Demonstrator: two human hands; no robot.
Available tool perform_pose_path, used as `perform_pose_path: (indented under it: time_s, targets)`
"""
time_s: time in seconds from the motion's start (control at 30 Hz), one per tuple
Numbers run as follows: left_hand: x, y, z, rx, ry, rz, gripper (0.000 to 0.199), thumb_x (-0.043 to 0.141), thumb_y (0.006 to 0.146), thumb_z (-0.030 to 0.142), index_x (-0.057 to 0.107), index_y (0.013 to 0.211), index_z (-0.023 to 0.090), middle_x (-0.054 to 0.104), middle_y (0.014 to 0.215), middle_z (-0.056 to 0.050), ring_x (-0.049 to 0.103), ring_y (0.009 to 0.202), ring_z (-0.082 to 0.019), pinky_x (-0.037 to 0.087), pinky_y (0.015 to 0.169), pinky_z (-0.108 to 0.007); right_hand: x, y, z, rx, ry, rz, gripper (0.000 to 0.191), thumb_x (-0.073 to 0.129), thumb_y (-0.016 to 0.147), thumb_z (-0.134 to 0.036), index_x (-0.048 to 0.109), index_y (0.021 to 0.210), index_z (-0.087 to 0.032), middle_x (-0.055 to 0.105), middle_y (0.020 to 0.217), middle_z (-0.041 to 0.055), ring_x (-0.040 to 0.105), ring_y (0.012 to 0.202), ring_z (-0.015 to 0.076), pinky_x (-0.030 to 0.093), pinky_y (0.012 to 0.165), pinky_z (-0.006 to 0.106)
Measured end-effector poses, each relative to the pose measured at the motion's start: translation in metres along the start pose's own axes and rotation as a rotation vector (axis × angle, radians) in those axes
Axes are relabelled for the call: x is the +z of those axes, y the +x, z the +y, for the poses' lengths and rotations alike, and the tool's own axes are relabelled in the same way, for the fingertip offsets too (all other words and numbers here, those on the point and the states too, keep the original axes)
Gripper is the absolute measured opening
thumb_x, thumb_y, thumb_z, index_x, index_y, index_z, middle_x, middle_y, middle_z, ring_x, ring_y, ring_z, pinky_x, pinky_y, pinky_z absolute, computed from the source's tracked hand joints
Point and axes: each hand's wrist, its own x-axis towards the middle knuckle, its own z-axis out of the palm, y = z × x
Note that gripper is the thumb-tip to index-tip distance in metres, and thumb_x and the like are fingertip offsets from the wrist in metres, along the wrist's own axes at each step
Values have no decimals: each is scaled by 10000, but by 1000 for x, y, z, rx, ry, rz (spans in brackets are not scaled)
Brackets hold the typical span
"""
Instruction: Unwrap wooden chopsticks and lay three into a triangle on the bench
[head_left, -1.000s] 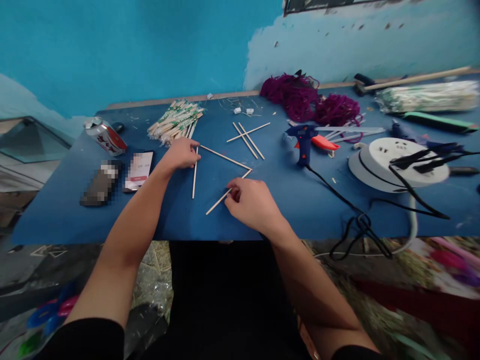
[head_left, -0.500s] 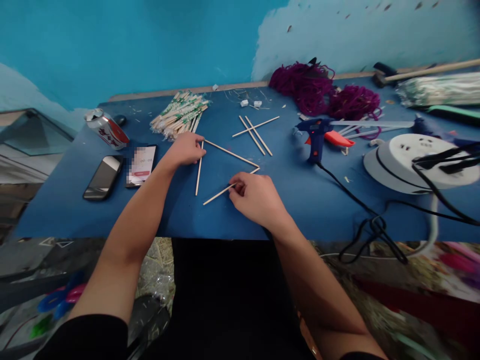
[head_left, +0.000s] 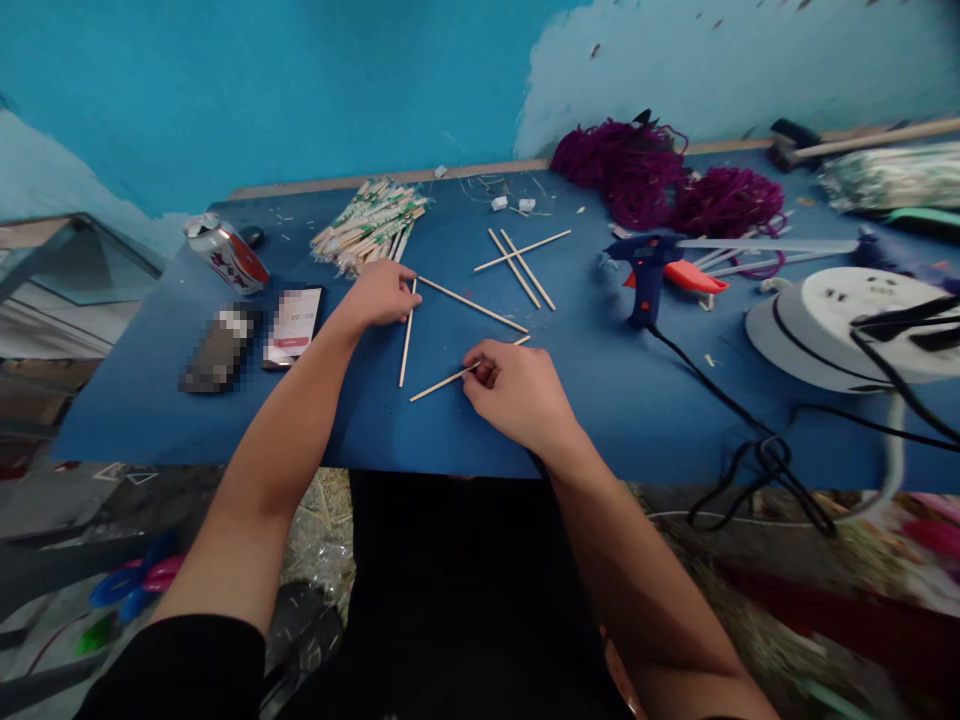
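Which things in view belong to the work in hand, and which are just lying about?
Likely in the work:
thin pale wooden sticks at the left hand and right hand
perhaps the blue plastic glue gun

Apparently just lying about:
red-and-silver metal drink can
white-screened rectangular phone
heaped purple yarn

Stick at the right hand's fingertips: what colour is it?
Pale wood tan; the stick shows best in the head view.
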Motion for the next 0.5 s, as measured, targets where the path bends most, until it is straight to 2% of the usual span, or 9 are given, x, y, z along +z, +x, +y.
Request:
perform_pose_path:
  time_s: [0.33, 0.43, 0.5]
  targets:
    - [4, -2, 5, -6, 39, 33, 443, 760, 998, 198, 847, 1419, 93, 840, 877, -86, 827, 1047, -278, 619, 1124, -378, 4, 1, -2, -35, -28, -5, 155, 743, 953, -150, 847, 1040, -225, 794, 848, 19, 713, 763, 215, 504, 816, 369]
    - [0, -4, 11, -26, 56, 50, 474, 763, 1025, 269, 822, 1453, 74, 842, 893, -97, 825, 1064, -285, 616, 1135, -379, 4, 0, -1, -43, -1, 5, 219, 753, 955, -176, 852, 1144, -230, 786, 840, 14, 717, 775, 220, 515, 831, 378]
    - [-5, -14, 15, -33, 73, 97, 531, 761, 1040, 310, 786, 1516, 77, 859, 990, -107, 816, 1141, -299, 593, 1194, -401, -3, -2, 3, -47, 44, 15, 282, 770, 950, -192, 848, 1219, -226, 777, 834, 12, 715, 766, 219, 530, 831, 382]
